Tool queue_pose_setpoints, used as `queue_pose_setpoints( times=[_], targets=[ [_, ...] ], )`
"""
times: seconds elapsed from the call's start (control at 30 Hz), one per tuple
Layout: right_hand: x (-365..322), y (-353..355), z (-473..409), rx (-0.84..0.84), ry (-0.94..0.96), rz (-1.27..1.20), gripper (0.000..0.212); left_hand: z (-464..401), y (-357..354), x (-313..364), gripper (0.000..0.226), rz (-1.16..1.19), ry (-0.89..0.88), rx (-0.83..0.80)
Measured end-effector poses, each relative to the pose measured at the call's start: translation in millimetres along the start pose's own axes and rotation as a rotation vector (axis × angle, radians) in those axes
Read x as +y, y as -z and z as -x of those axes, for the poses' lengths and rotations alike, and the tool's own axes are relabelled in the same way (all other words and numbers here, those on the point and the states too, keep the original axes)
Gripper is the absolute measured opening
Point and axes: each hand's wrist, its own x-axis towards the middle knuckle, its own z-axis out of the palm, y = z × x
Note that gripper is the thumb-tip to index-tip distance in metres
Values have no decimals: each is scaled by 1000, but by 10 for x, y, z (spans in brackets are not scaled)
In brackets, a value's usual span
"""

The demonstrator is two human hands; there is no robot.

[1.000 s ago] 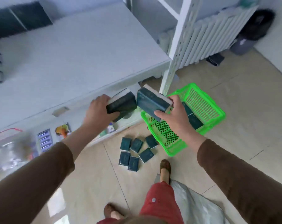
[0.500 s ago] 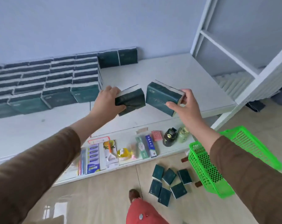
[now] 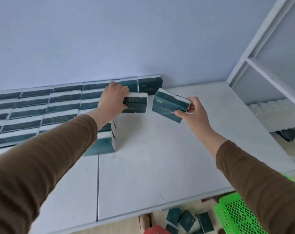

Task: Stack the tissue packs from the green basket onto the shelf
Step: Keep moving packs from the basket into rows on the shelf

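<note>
Both hands reach deeper over the shelf [image 3: 160, 157] | left hand [image 3: 112, 100] clamps its pack [image 3: 134, 104] — long axis level, stack [image 3: 63, 105] just left | right hand [image 3: 192, 112] pinches its tilted pack [image 3: 168, 105] — farther off

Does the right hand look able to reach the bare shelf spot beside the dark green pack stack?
Probably yes: the right hand holds its tissue pack above bare white shelf, nothing between.

head view, down onto shelf [image 3: 160, 166].

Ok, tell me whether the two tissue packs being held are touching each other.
Apart. The head view shows white shelf between the left hand's pack and the right hand's pack.
</note>
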Motion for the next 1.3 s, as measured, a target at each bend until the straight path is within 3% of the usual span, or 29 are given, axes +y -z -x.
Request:
queue_pose_setpoints(
  times=[0.3, 0.53, 0.73, 0.93, 1.3],
  targets=[
    [86, -493, -921, -112, 5, 100, 43, -628, -287, -428, 46, -214, -15, -119],
    [119, -662, -1350, -276, 31, 263, 44, -616, -410, -472, 51, -157, 7, -91],
    [136, -948, -1294, -103, -13, 153, 54, -482, -397, -450, 49, -80, 76, -74],
    [105, -829, -857, -75, -5, 194, 73, -136, -269, -318, 55, 54, 108, -36],
    [-13, -124, 1519, -145, 71, 254, 45, 1728, 90, 752, 49, 117, -49, 95]
  ],
)
